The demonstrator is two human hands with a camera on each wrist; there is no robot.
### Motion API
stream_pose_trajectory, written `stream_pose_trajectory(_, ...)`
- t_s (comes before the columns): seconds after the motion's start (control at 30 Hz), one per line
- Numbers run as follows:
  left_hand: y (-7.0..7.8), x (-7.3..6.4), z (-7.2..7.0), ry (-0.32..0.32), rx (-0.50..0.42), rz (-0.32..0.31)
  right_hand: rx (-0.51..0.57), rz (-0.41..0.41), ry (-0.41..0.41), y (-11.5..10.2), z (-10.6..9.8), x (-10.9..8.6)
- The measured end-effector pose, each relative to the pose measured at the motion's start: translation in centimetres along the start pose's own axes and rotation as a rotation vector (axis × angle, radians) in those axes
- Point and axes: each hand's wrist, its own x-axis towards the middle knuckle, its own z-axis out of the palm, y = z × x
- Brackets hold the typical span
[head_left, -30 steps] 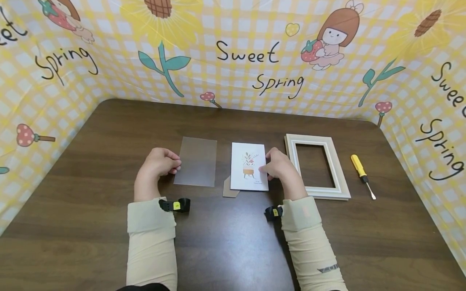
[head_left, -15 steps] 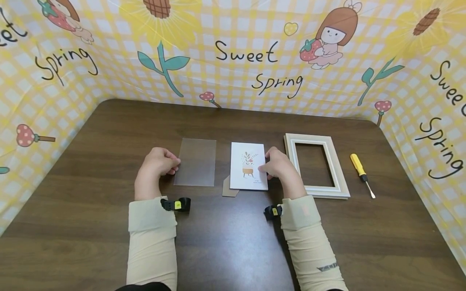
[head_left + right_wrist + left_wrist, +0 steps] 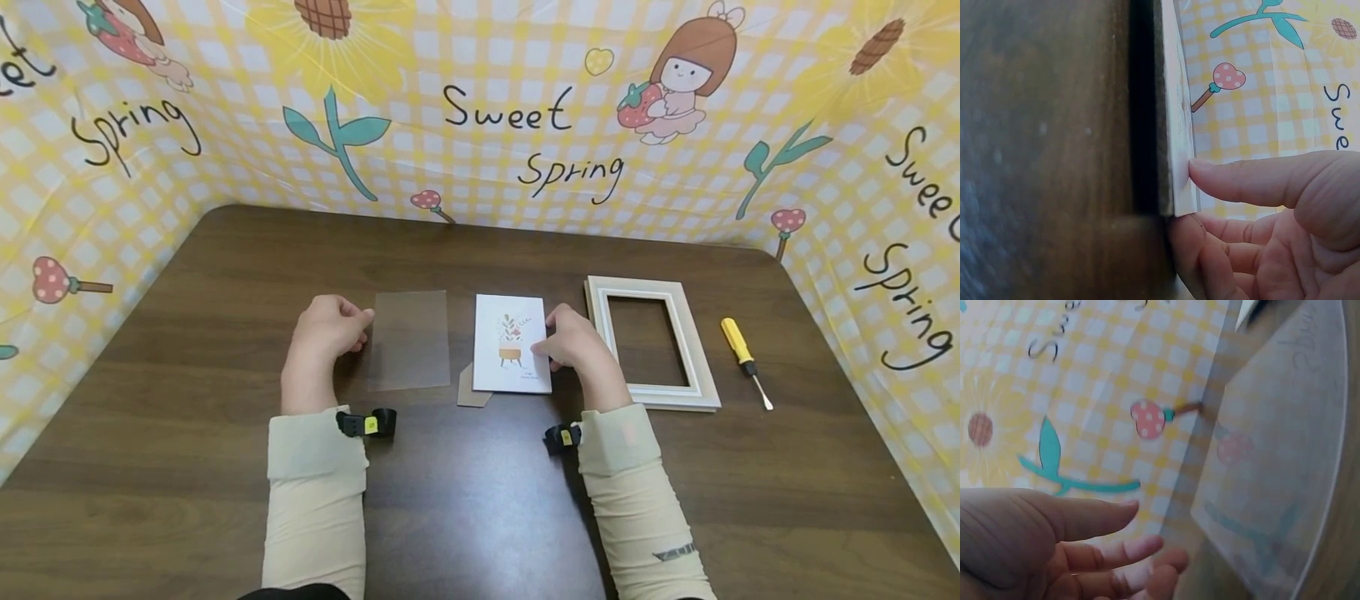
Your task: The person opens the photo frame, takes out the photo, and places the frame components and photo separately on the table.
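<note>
A clear rectangular plastic sheet (image 3: 411, 342) lies on the table at left of centre. My left hand (image 3: 330, 329) is beside its left edge. In the left wrist view the thumb and fingers are apart, with a gap between them and the sheet (image 3: 1272, 462). My right hand (image 3: 577, 343) pinches the right edge of a white picture card (image 3: 512, 333) printed with a potted plant. The right wrist view shows the thumb on the card's face (image 3: 1182, 137), a brown backing board (image 3: 1163, 125) behind it and fingers underneath. A brown cardboard flap (image 3: 471, 390) pokes out at the card's lower left.
A cream picture frame (image 3: 702, 354) lies right of the right hand. Beyond it is a yellow-handled flat screwdriver (image 3: 738, 343). A yellow checked cloth (image 3: 480, 158) with printed drawings rises behind and beside the brown wooden table (image 3: 480, 508).
My left hand has let go of the plastic sheet and shifted slightly up and away from the table's front. The sheet has settled slightly nearer the front. The right hand keeps its pinch.
</note>
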Motion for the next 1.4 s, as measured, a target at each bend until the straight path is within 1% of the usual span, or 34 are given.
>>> stream_pose_trajectory(0.07, 1.0, 0.0, 0.7, 0.035, 0.02, 0.045, -0.005, 0.001, 0.0, -0.1, -0.1, 0.0)
stream_pose_trajectory(0.17, 2.8, 0.0, 2.6, 0.04, 0.044, 0.099, -0.008, 0.004, -0.004, -0.1, -0.1, 0.0)
stream_pose_trajectory(0.3, 4.8, 0.0, 5.5, -0.006, 0.062, 0.121, -0.005, 0.006, -0.014, -0.2, -0.1, 0.2)
stream_pose_trajectory(0.37, 5.5, -0.2, 6.6, -0.017, 0.07, 0.128, 0.007, 0.001, -0.021, -0.1, -0.1, 0.3)
stream_pose_trajectory(0.43, 5.9, -0.3, 7.3, -0.017, 0.071, 0.126, 0.021, -0.005, -0.027, -0.1, -0.2, 0.3)
stream_pose_trajectory(0.5, 6.1, -0.5, 7.7, -0.011, 0.062, 0.118, 0.042, -0.01, -0.034, 0.1, -0.2, 0.4)
stream_pose_trajectory(0.67, 6.3, -0.6, 8.2, -0.005, 0.052, 0.105, 0.069, -0.022, -0.04, 0.3, -0.2, 0.6)
stream_pose_trajectory(0.83, 6.6, -0.5, 9.0, -0.025, 0.058, 0.12, 0.088, 0.0, -0.045, 0.4, -0.3, 0.5)
stream_pose_trajectory(1.0, 6.8, -0.4, 9.8, -0.035, 0.069, 0.12, 0.103, 0.009, -0.045, 0.6, -0.4, 0.5)
stream_pose_trajectory(1.27, 6.8, -0.2, 10.4, -0.032, 0.096, 0.144, 0.098, -0.024, -0.047, 0.8, -0.3, 0.8)
stream_pose_trajectory(1.4, 7.0, -0.1, 10.7, -0.025, 0.093, 0.151, 0.09, -0.013, -0.031, 0.9, -0.3, 0.8)
